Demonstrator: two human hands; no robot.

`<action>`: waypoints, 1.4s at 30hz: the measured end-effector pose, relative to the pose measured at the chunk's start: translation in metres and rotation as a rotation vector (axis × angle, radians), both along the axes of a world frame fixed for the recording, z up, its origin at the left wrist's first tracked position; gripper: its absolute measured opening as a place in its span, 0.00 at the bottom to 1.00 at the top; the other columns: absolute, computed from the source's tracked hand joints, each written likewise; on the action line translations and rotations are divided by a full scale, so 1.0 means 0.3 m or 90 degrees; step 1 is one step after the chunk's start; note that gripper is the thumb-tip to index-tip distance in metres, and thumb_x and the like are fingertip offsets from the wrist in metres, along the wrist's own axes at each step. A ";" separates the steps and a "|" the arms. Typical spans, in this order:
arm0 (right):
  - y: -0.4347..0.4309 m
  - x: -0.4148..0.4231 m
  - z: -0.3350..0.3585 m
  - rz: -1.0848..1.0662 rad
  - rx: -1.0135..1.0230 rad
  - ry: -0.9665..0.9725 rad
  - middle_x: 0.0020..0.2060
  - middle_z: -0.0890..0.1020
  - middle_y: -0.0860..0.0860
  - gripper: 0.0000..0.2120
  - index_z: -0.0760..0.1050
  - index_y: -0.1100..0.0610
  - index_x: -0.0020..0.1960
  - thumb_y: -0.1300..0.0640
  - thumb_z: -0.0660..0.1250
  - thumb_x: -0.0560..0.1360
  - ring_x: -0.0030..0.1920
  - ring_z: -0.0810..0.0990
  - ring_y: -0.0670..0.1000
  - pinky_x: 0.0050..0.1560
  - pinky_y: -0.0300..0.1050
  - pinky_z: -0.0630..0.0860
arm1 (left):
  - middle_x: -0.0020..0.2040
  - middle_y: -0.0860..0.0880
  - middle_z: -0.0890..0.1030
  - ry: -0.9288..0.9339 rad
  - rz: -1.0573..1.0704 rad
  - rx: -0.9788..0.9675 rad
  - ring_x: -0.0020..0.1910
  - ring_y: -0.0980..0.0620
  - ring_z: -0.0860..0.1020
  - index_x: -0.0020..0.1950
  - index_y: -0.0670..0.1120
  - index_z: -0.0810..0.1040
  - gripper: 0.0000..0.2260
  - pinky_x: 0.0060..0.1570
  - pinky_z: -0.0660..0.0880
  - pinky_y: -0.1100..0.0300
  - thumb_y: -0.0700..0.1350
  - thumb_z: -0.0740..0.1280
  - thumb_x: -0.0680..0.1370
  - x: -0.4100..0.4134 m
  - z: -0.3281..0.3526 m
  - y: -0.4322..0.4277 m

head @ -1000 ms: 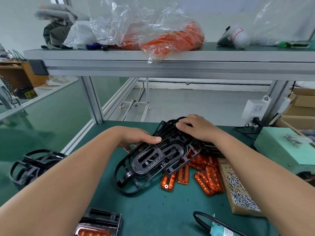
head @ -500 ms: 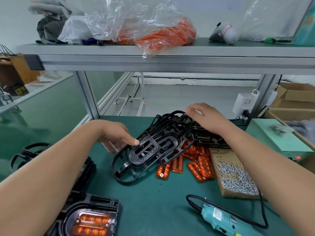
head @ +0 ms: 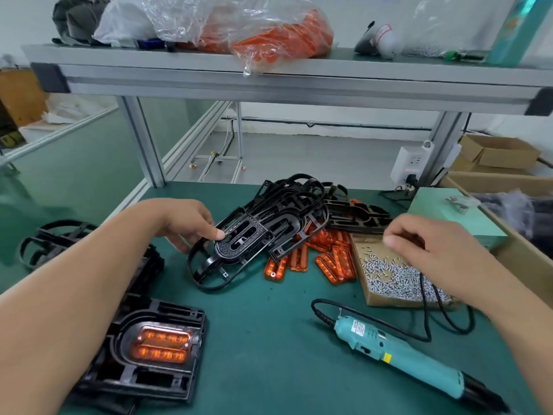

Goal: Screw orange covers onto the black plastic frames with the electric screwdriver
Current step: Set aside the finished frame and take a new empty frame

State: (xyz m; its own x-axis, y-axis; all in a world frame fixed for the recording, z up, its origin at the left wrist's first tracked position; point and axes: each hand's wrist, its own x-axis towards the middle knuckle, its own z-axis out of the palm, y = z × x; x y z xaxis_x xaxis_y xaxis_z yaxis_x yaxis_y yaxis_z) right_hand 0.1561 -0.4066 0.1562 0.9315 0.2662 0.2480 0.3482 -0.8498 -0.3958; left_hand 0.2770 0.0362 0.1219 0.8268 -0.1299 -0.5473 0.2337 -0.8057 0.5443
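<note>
left hand point(head: 191, 226) grips frame point(head: 242, 244), table point(head: 269, 339) centre | right hand point(head: 425, 250) blurred over screw box point(head: 401, 277), right edge | covers point(head: 335, 262) between frame and screw box | screwdriver point(head: 398, 351) lies near front-right corner

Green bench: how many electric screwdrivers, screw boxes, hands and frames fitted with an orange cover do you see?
electric screwdriver: 1
screw box: 1
hands: 2, left hand gripping a bare frame, right hand
frame fitted with orange cover: 1
Total: 5

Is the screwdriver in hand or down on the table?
On the table: the screwdriver lies on the green mat, untouched. The left hand holds a frame; the right hand is over the screw box.
</note>
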 end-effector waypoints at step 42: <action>-0.106 -0.380 -0.272 -0.044 -0.221 0.128 0.62 0.63 0.29 0.39 0.52 0.37 0.83 0.26 0.41 0.74 0.68 0.69 0.35 0.62 0.31 0.67 | 0.41 0.52 0.84 -0.348 -0.102 0.080 0.41 0.52 0.80 0.47 0.53 0.79 0.08 0.42 0.75 0.54 0.54 0.75 0.76 -0.389 0.242 -0.234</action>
